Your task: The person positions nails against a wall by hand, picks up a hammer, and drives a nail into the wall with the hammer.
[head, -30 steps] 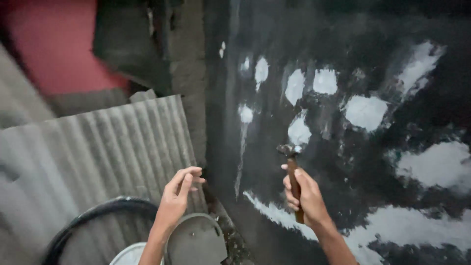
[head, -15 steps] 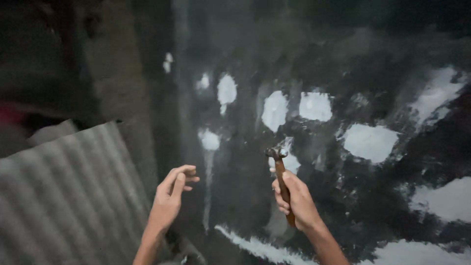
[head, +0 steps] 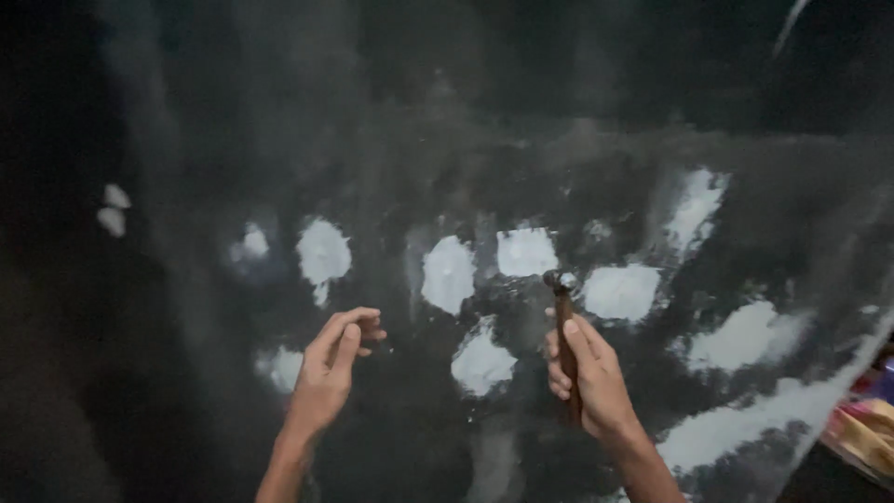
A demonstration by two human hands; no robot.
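- The right hand (head: pixel 589 377) was closed in a fist around the brown wooden handle of a small hammer (head: pixel 564 328), thumb laid along the shaft.
- The hammer stood nearly upright, its dark metal head at the top, just above the hand and in front of the wall; whether the head touched the wall could not be told.
- The left hand (head: pixel 333 365) was raised to the left of the hammer, well apart from it, with the fingers curled in and the thumb pressed toward the fingertips in a pinch.
- Whatever the left hand pinched was too small and too dim to make out, so whether it held anything could not be told.
- Both forearms rose from the bottom edge of the view, bare.
- Behind the hands stood a dark wall (head: pixel 447 112), almost black, marked with irregular white patches (head: pixel 449 272) like filler or plaster.
- One white patch lay just beside the hammer's head on its right, another just above and to its left, and a third sat between the two hands, lower down.
- A long white streak (head: pixel 745 424) ran slanting along the lower right of the wall.
- At the far right edge some colourful packets (head: pixel 871 433) showed, blurred.
- The scene was dim throughout.
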